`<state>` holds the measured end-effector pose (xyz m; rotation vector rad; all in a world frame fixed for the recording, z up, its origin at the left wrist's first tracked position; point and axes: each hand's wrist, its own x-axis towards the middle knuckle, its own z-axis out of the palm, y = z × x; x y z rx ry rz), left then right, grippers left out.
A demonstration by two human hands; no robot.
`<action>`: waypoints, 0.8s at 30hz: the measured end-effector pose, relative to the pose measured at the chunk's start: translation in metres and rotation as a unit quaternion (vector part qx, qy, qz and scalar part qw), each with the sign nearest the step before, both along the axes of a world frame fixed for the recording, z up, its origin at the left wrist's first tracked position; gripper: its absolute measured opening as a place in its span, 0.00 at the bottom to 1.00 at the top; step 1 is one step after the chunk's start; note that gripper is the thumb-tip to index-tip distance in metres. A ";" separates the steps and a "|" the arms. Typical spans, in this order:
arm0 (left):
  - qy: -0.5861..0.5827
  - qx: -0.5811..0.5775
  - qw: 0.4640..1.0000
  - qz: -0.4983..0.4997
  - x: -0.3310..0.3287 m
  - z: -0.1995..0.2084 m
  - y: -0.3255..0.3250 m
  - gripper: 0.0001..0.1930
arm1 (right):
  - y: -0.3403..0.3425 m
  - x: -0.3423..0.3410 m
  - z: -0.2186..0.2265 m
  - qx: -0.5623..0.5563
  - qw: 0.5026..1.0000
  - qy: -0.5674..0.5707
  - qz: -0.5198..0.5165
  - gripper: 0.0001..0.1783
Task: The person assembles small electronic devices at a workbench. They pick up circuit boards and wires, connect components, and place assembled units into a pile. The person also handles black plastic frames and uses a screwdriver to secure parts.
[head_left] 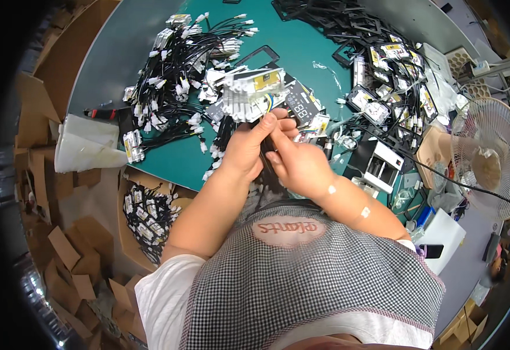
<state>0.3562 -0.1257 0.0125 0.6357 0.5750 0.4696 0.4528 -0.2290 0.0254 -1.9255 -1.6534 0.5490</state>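
Observation:
My left hand [245,149] and my right hand [303,163] meet above the front of the green table. Both are closed on a bundle of black cables [271,175], whose ends hang down toward my apron. Just beyond my fingers is a stack of white modules [246,99], the top one with a yellow label. Thin coloured wires [269,103] run from it to my fingertips; how they are pinched is partly hidden. Beside my right fingers lies a black display panel [301,105] with white digit shapes.
Cabled modules with white connectors [179,76] are heaped at left. Black frames [325,20] and assembled units [392,87] crowd the right. A fan [488,160] stands at far right. A carton of modules [147,219] sits below the table's left edge, near cardboard boxes [80,256].

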 end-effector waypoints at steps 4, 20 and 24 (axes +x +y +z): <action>-0.048 0.004 0.999 -0.014 -0.009 0.007 0.007 0.22 | -0.010 0.022 0.020 0.123 0.985 0.085 0.085 0.13; 0.030 0.100 0.984 -0.142 -0.019 0.036 -0.005 0.19 | 0.017 0.047 0.033 0.246 0.963 -0.071 -0.079 0.07; 0.058 0.157 0.976 -0.139 -0.021 0.037 -0.003 0.17 | 0.016 0.058 0.034 0.269 0.960 0.046 -0.069 0.04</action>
